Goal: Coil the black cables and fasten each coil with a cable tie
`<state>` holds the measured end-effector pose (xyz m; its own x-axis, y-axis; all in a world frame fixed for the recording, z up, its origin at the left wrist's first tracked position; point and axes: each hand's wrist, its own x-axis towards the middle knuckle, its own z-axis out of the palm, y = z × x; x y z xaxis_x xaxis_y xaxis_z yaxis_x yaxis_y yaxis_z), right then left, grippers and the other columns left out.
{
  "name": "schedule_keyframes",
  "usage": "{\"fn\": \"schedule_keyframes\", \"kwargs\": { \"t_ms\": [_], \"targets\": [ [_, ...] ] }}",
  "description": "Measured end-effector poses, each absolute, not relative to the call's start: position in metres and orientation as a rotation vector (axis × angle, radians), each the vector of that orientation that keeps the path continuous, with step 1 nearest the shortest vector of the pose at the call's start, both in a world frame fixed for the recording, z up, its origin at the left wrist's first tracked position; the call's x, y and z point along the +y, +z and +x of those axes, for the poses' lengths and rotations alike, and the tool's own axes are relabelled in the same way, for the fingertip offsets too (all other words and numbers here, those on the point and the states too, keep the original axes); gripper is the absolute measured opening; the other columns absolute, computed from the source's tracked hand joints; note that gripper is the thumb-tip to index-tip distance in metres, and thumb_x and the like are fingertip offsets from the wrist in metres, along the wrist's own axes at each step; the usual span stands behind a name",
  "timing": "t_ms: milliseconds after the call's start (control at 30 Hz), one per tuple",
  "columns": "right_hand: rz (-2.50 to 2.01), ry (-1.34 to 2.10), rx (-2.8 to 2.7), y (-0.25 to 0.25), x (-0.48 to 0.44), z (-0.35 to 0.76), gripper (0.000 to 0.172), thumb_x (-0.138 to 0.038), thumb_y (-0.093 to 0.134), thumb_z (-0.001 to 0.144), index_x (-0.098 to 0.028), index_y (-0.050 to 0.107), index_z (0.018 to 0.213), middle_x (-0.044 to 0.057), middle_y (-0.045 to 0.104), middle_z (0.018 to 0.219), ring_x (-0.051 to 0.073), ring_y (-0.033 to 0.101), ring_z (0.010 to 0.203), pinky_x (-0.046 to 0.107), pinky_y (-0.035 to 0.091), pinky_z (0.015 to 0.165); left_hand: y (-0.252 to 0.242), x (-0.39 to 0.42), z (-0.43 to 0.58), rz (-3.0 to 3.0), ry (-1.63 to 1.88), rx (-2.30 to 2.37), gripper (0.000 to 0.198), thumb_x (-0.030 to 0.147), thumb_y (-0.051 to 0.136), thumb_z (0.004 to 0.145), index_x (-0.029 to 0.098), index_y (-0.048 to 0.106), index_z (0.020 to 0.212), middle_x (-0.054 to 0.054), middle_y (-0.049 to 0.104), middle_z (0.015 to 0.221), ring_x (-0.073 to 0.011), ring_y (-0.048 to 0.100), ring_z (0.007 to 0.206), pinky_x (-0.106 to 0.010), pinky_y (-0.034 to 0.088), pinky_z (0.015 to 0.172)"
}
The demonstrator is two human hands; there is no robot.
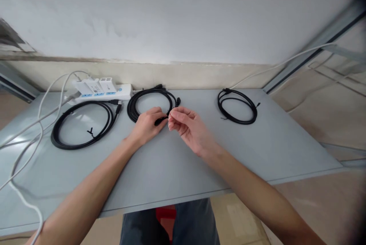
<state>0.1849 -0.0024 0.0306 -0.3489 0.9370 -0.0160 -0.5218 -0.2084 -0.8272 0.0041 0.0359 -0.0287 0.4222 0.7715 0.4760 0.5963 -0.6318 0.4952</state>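
Note:
A coiled black cable lies on the grey table in the middle of the head view. My left hand is closed around the near side of this coil, thumb and fingers pressed on the strands. Just to the right, my right hand has its thumb and index finger pinched together by the coil's edge. Whatever sits between those fingertips is too small to make out. A black connector end sticks out at the coil's right side, above my right hand.
Another tied cable coil lies at the left, and a third coil at the right. A white power strip with plugged-in adapters stands by the wall. White cords cross the table's left end. A metal frame post rises at right.

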Motion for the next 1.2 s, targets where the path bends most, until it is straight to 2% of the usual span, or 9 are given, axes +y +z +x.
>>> {"fn": "schedule_keyframes", "kwargs": {
  "t_ms": [167,300,600,700,833,1000,1100,1200],
  "targets": [
    [-0.686,1.724,-0.986,0.026,0.003,0.185,0.018,-0.031,0.084,0.076,-0.018,0.072,0.077,-0.002,0.068,0.071,0.009,0.062,0.061,0.025,0.055,0.064,-0.030,0.037,0.004,2.431,0.985,1.202,0.021,0.029,0.057,0.097,0.018,0.069,0.083,-0.002,0.059,0.083,-0.0154,0.057,0.077,-0.028,0.044,0.068],
    [-0.717,1.614,-1.024,0.020,0.016,0.192,0.017,-0.031,0.083,0.076,-0.019,0.071,0.076,-0.002,0.067,0.069,0.009,0.060,0.061,0.024,0.052,0.062,-0.032,0.037,0.003,2.449,0.986,1.224,0.018,0.030,0.057,0.098,0.019,0.072,0.095,-0.004,0.063,0.088,-0.0173,0.060,0.082,-0.030,0.048,0.074],
    [-0.865,1.454,-0.953,-0.003,0.052,0.209,0.025,-0.033,0.088,0.064,-0.017,0.070,0.073,-0.001,0.067,0.069,0.010,0.061,0.062,0.025,0.052,0.063,-0.027,0.036,0.002,2.449,0.947,1.250,0.025,0.034,0.053,0.100,0.019,0.072,0.098,-0.006,0.065,0.090,-0.0197,0.063,0.087,-0.032,0.049,0.078],
    [-0.900,1.452,-1.031,-0.007,0.054,0.212,0.030,-0.041,0.085,0.070,-0.016,0.073,0.080,0.002,0.069,0.074,0.012,0.063,0.065,0.026,0.052,0.065,-0.025,0.035,0.001,2.474,0.938,1.258,0.025,0.034,0.052,0.101,0.019,0.072,0.097,-0.006,0.065,0.091,-0.0203,0.063,0.088,-0.032,0.049,0.079],
    [-0.962,1.358,-1.365,-0.013,0.052,0.211,0.041,-0.055,0.070,0.085,-0.015,0.075,0.093,0.005,0.069,0.080,0.014,0.061,0.068,0.026,0.048,0.059,-0.025,0.036,0.000,2.480,0.956,1.273,0.022,0.033,0.053,0.100,0.019,0.070,0.096,-0.006,0.065,0.091,-0.0202,0.063,0.089,-0.032,0.048,0.080],
    [-1.006,0.839,-1.784,-0.022,0.048,0.200,0.031,-0.049,0.077,0.083,-0.019,0.072,0.087,0.003,0.065,0.083,0.016,0.058,0.076,0.029,0.047,0.070,-0.027,0.037,0.002,2.451,0.939,1.340,0.017,0.032,0.057,0.096,0.020,0.064,0.086,-0.004,0.063,0.087,-0.0184,0.061,0.081,-0.029,0.045,0.072],
    [-0.981,0.764,-1.804,-0.027,0.047,0.195,0.025,-0.043,0.070,0.091,-0.019,0.069,0.084,0.003,0.062,0.085,0.016,0.058,0.075,0.030,0.046,0.070,-0.027,0.037,0.003,2.412,0.926,1.336,0.015,0.030,0.059,0.094,0.020,0.061,0.083,-0.002,0.061,0.083,-0.0166,0.059,0.076,-0.027,0.043,0.068],
    [-0.961,0.779,-1.784,-0.029,0.046,0.193,0.016,-0.032,0.068,0.092,-0.019,0.068,0.082,0.003,0.062,0.085,0.016,0.058,0.076,0.030,0.046,0.070,-0.025,0.037,0.004,2.374,0.928,1.322,0.015,0.029,0.059,0.094,0.020,0.059,0.082,-0.001,0.059,0.081,-0.0156,0.058,0.074,-0.026,0.042,0.067]
  ]
}}
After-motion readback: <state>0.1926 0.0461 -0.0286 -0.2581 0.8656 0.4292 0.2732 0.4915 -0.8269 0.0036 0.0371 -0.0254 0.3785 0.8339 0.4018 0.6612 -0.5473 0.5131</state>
